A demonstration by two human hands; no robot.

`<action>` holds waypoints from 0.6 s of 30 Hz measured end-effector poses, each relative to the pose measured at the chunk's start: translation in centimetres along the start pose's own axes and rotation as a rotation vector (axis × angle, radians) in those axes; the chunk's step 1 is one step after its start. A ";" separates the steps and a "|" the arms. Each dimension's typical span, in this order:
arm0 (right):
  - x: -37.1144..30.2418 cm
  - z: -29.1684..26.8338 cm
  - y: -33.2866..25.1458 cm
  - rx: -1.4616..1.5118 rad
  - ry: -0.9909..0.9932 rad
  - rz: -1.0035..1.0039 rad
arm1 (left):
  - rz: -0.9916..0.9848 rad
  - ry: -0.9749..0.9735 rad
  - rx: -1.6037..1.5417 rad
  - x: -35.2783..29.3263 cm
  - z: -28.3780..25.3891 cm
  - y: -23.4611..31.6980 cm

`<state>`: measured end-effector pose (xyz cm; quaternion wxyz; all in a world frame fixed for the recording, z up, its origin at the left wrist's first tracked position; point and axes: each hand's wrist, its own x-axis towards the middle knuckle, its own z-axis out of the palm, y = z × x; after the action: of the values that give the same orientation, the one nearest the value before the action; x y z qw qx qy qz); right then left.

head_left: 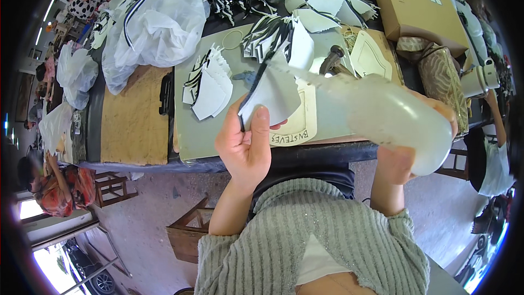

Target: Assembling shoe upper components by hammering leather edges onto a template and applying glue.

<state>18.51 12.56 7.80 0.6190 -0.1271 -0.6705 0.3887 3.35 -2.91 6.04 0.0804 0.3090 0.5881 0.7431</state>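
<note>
Head view: we look down on a pale grey panel (281, 95) and a translucent squeeze bottle (401, 117), meeting above a grey mat (194, 137) on the tabletop (327, 153). Our left hand (248, 147) has a narrow grip on the panel's lower end, thumb flat on the face, fingers behind. From that grip the panel rises toward one o'clock, its dark edge (254, 90) running from seven to one. Our right hand (396, 161) wraps its grip around the broad end of the bottle, whose long axis slants from four o'clock to ten. The bottle's nozzle (300, 75) points at the panel's upper end, so the tip lies nearer our left hand, just past twelve o'clock from its thumb. Whether tip and panel touch, we cannot tell.

Around us, a stack of white panels (214, 90) lies at eleven o'clock from our left hand, and a fanned bundle (262, 41) of dark-edged pieces sits near twelve. A cream template (297, 125) rests at two o'clock, partly behind the held panel. At twelve from our right hand, we see a cardboard box (412, 8).
</note>
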 end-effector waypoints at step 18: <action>-0.3 0.8 8.6 1.455 0.186 1.060 | -0.288 -0.058 0.188 20.0 -8.5 -9.7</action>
<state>15.16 17.80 1.79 0.3379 -0.0274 -0.0602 0.9389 -19.63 2.64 3.40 0.1737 0.2490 0.6907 0.6563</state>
